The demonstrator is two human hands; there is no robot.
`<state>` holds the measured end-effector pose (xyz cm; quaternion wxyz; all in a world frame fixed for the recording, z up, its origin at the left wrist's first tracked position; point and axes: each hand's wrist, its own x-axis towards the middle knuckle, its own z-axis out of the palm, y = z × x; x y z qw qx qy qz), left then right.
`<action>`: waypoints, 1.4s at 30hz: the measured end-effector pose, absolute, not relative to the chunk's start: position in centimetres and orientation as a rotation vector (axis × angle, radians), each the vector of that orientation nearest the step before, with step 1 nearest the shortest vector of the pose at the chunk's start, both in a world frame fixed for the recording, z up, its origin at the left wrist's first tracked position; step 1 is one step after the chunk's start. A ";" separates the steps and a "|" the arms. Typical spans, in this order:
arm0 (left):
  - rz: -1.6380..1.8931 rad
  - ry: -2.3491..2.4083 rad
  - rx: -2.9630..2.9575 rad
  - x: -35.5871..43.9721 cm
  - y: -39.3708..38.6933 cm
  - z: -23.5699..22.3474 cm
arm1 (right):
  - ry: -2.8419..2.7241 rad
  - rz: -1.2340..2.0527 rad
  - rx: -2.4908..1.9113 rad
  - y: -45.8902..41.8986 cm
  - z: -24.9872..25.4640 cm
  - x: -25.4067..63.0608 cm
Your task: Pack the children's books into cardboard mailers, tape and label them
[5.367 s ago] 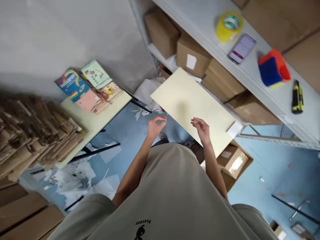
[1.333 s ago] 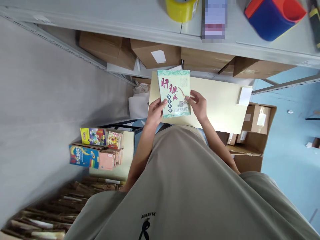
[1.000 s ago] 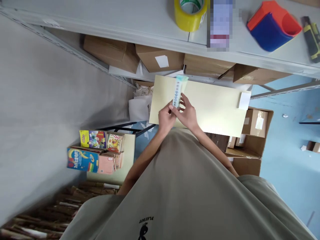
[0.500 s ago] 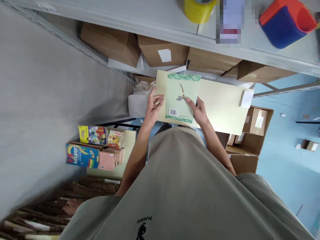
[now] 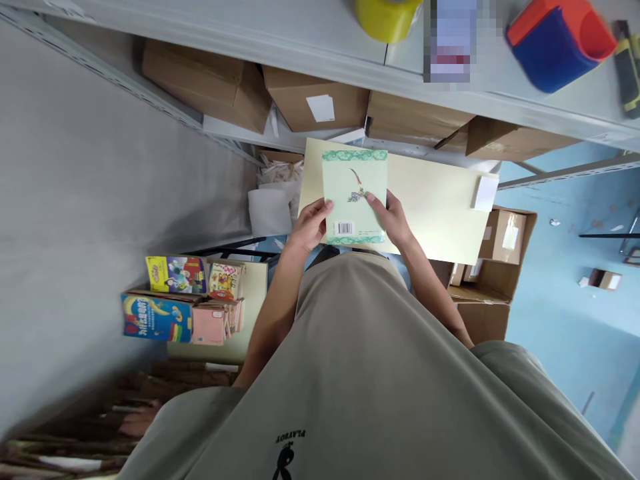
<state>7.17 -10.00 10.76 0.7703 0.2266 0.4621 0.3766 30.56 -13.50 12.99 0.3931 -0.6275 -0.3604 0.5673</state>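
Observation:
I hold a thin pale-green book [image 5: 354, 193] over a cream tabletop [image 5: 430, 207], its back cover up with a barcode near the lower edge. My left hand [image 5: 311, 225] grips the book's lower left edge, thumb on the cover. My right hand [image 5: 394, 217] grips the lower right side, fingers pressed on the cover near a small printed figure.
A grey shelf [image 5: 300, 40] above carries a yellow tape roll [image 5: 385, 12], a red-and-blue container [image 5: 557, 40] and a yellow-black cutter [image 5: 629, 67]. Cardboard boxes [image 5: 315, 100] sit beneath it. A stack of colourful books [image 5: 185, 300] lies on a side table at left. An open carton [image 5: 500, 267] stands right.
Since a second ago the book has been turned from edge-on to flat, back cover up. Both hands now hold its lower corners, slightly lower and nearer my body.

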 end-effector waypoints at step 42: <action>0.887 1.317 0.936 8.0 -9.5 9.9 | -0.984 1.111 -1.588 -12.6 10.6 31.1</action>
